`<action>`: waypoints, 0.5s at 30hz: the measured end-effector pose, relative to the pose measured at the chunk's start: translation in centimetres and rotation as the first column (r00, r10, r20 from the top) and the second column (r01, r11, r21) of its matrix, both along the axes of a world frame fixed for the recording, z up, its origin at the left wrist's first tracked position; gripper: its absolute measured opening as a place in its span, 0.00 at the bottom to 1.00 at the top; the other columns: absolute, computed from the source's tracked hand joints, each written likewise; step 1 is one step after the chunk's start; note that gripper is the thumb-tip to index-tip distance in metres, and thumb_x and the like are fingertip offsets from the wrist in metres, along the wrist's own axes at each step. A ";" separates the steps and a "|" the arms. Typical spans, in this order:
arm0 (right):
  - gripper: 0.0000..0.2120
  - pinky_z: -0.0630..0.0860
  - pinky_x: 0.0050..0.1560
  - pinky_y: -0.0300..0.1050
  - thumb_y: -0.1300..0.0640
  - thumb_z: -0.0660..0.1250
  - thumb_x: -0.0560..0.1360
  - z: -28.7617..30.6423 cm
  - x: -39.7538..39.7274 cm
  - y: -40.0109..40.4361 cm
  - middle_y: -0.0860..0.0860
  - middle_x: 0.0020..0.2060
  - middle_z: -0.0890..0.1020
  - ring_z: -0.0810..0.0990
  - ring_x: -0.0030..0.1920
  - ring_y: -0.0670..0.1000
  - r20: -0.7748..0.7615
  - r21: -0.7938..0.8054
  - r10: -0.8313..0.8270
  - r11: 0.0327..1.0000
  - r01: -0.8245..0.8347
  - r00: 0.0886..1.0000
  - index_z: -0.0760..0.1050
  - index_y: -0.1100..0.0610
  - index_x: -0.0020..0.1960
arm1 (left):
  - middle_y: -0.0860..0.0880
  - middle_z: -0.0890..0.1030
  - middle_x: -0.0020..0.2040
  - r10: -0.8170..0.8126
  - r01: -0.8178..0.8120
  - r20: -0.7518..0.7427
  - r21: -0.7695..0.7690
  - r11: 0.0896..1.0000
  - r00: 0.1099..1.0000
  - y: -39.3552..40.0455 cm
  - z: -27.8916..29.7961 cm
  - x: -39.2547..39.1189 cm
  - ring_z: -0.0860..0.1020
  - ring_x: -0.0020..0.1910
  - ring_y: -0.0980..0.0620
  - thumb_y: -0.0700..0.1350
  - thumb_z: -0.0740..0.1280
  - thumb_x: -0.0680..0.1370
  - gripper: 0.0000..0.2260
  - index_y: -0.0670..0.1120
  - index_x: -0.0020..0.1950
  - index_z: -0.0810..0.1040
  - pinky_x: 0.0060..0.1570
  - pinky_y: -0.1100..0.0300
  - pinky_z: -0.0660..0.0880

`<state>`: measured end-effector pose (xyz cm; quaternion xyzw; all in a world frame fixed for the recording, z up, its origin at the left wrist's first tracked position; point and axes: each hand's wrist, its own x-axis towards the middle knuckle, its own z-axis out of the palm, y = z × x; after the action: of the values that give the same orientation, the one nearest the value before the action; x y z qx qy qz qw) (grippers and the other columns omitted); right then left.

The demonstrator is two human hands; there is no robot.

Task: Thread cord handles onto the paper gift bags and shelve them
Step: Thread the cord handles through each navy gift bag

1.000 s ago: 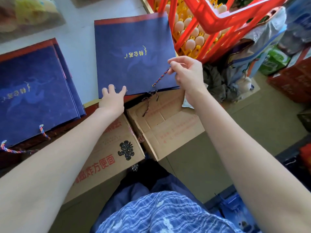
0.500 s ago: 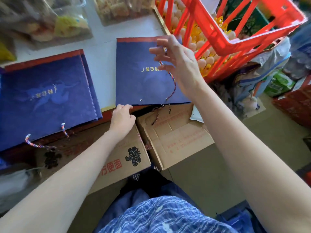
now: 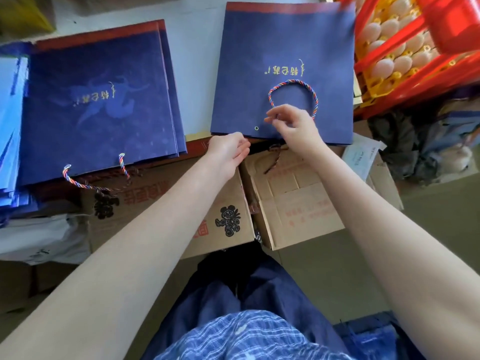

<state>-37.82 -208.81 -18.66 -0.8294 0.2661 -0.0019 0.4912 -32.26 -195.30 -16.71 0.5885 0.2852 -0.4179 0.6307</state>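
Note:
A flat navy gift bag [image 3: 283, 42] with gold lettering lies on the white counter, its open edge toward me. A multicoloured cord [image 3: 293, 83] arches over its front face. My right hand [image 3: 294, 128] pinches one cord end just above an empty eyelet [image 3: 256, 128] near the bag's near edge. The cord's other end disappears behind that hand. My left hand [image 3: 228, 149] has curled fingers at the bag's near edge, left of the eyelet; what it holds is hidden.
A stack of navy bags [image 3: 96, 100] lies to the left, with a cord handle [image 3: 93, 183] hanging off its near edge. Open cardboard boxes [image 3: 293, 203] sit below the counter. A red crate of eggs [image 3: 415, 42] stands at the right.
My right hand came down from high over the bag to the near edge, laying the cord in a loop on the bag. My left hand moved up to the bag's edge.

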 end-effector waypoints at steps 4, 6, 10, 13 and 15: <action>0.14 0.65 0.53 0.48 0.56 0.69 0.72 -1.1 -0.1 -0.3 0.49 0.53 0.81 0.68 0.56 0.56 -0.110 -0.431 0.249 0.860 -0.272 0.962 0.76 0.57 0.57 | 0.42 0.77 0.49 0.037 -0.038 -0.034 -0.037 0.999 0.999 -0.3 0.5 0.4 0.77 0.55 0.48 0.33 0.59 0.77 0.04 0.39 0.45 0.72 0.53 0.61 0.73; 0.15 0.62 0.52 0.48 0.54 0.69 0.72 -1.2 0.3 -0.1 0.48 0.55 0.80 0.68 0.58 0.56 -0.112 -0.565 0.255 0.779 -0.273 0.960 0.76 0.58 0.57 | 0.42 0.77 0.53 0.048 -0.049 -0.034 -0.029 0.998 0.998 -0.1 0.3 0.5 0.76 0.59 0.47 0.33 0.59 0.77 0.05 0.40 0.45 0.73 0.53 0.61 0.74; 0.16 0.63 0.53 0.50 0.52 0.70 0.72 -0.9 1.4 -0.3 0.48 0.57 0.80 0.69 0.57 0.58 -0.108 -0.625 0.298 0.721 -0.297 0.949 0.77 0.58 0.56 | 0.45 0.78 0.51 0.074 -0.076 -0.034 -0.062 0.995 0.997 0.1 0.0 1.3 0.78 0.51 0.50 0.32 0.57 0.77 0.11 0.42 0.55 0.73 0.45 0.65 0.75; 0.13 0.66 0.52 0.52 0.55 0.68 0.72 -0.3 2.0 -0.5 0.50 0.54 0.81 0.69 0.55 0.58 -0.107 -0.656 0.296 0.696 -0.291 0.949 0.78 0.60 0.54 | 0.48 0.77 0.46 0.079 -0.080 -0.014 -0.082 0.993 0.997 -0.2 0.5 2.1 0.76 0.43 0.54 0.31 0.57 0.76 0.12 0.43 0.56 0.72 0.40 0.66 0.74; 0.11 0.69 0.47 0.51 0.57 0.64 0.74 0.0 2.6 -0.4 0.53 0.51 0.82 0.71 0.55 0.58 -0.145 -0.692 0.269 0.660 -0.292 0.952 0.79 0.62 0.52 | 0.47 0.77 0.48 0.057 -0.056 0.013 -0.074 0.996 0.998 -0.3 1.0 2.2 0.77 0.44 0.53 0.31 0.57 0.76 0.12 0.43 0.56 0.72 0.39 0.66 0.74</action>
<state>-35.23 -209.24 -18.65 -0.9844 0.1212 -0.0153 0.1265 -30.03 -195.56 -15.73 0.5598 0.2813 -0.4057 0.6655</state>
